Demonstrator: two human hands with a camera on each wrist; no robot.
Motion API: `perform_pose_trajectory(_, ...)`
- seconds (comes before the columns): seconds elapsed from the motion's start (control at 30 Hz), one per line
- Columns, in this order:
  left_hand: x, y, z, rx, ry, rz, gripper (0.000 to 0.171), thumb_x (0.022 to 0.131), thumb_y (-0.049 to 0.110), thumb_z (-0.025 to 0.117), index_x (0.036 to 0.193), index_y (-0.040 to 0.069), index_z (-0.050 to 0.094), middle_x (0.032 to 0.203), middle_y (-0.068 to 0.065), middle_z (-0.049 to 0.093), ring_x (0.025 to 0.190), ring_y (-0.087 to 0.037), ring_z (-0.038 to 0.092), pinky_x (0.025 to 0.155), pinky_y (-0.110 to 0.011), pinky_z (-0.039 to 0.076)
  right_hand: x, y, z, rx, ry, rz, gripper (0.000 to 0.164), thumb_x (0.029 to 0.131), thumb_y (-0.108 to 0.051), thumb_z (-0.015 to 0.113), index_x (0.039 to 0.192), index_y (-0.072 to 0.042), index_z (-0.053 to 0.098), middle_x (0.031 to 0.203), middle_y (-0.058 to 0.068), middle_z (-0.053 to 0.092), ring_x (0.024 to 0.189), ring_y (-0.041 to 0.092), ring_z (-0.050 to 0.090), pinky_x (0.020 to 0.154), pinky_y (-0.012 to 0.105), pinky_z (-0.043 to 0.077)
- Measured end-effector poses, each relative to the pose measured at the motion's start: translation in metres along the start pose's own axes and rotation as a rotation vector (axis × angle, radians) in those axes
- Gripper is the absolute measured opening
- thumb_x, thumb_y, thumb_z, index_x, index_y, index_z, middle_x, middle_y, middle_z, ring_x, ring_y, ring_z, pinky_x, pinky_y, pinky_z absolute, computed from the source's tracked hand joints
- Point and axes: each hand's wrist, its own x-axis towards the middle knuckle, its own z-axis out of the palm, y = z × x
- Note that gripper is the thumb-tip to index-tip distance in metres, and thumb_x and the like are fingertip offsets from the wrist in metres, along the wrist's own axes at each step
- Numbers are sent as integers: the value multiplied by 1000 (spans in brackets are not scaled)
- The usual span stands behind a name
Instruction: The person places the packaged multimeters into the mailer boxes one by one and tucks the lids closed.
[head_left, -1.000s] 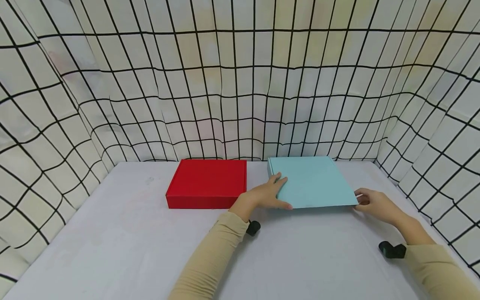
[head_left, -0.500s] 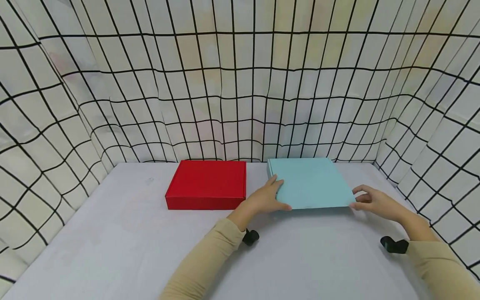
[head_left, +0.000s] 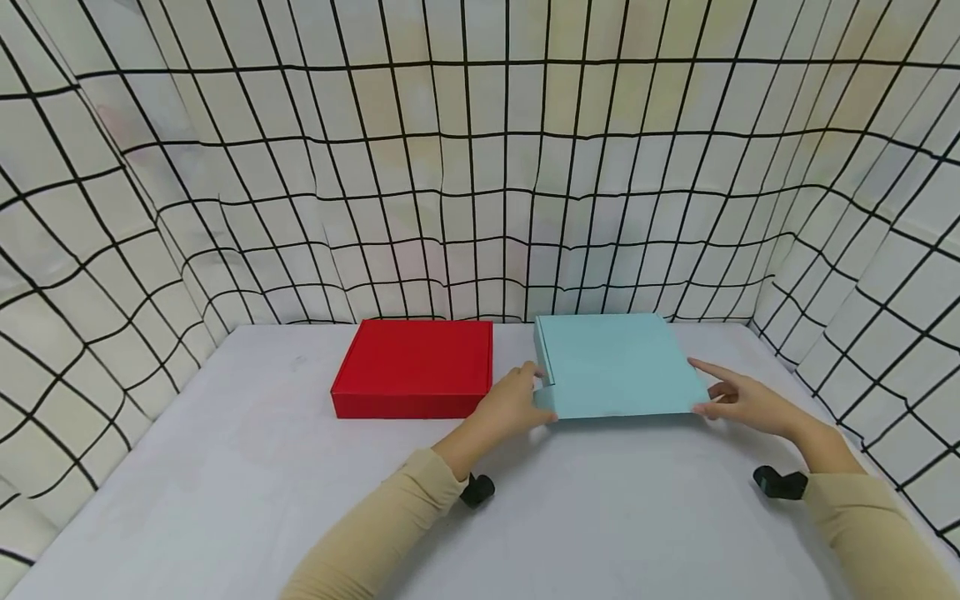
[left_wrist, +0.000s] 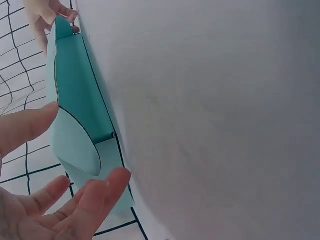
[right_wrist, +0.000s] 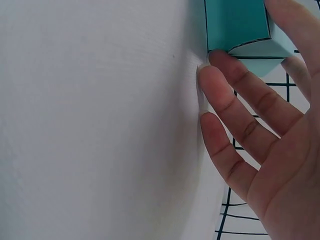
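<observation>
A flat light blue cardboard box [head_left: 626, 362] lies at the back right of the table, its lid down. At its front left corner is my left hand [head_left: 508, 407], thumb touching the lid's front edge by a side flap [left_wrist: 75, 142]. The other left fingers spread loosely beside the box's side. The left wrist view shows the front uncovered, with a darker teal panel [left_wrist: 80, 85] under the lid edge. My right hand [head_left: 753, 410] is at the front right corner, thumb against the edge and fingers loosely bent beside the box. Its fingertips [right_wrist: 215, 80] come close to the tabletop.
A red box [head_left: 416, 362], closed, lies left of the blue one with a narrow gap between. White cloth covers the table [head_left: 225, 500]. White walls with a black grid [head_left: 480, 167] rise behind and on both sides. Dark wrist cameras [head_left: 780, 483] hang under both sleeves.
My left hand has slid off the lid's top toward the left front corner, and a side flap now shows there. The right hand has shifted slightly left along the box's corner.
</observation>
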Motion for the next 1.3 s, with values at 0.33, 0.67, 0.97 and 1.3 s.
perform_pose_trajectory(0.33, -3, -1, 1, -56, -50, 9, 59, 85, 15, 85, 133, 4, 53, 124, -17, 66, 106, -29, 64, 83, -41, 57, -3, 4, 4, 5, 28, 35, 88, 97, -25, 74, 163, -3, 19, 103, 9, 72, 87, 19, 69, 80, 36, 51)
perform_pose_trajectory(0.67, 1, 5, 8, 98, -37, 14, 63, 84, 19, 87, 133, 3, 51, 118, -12, 67, 97, -24, 62, 76, -36, 55, -3, 3, 7, 27, 54, 41, 88, 96, -25, 75, 163, -5, 22, 99, 8, 74, 85, 19, 69, 77, 34, 49)
perform_pose_trajectory(0.97, 7, -2, 5, 48, -40, -6, 66, 92, 14, 78, 147, 0, 44, 134, -19, 61, 110, -29, 60, 90, -42, 56, -3, -5, 15, 37, 92, 61, 85, 96, -26, 75, 160, -1, 26, 96, 7, 73, 84, 21, 70, 78, 36, 48)
perform_pose_trajectory(1.3, 11, -5, 4, -9, -28, 2, 72, 91, 4, 77, 150, 1, 36, 119, -20, 66, 93, -26, 62, 78, -34, 56, -1, -13, 17, -2, 95, 68, 86, 97, -30, 73, 160, 2, 24, 96, 6, 74, 87, 21, 70, 78, 40, 47)
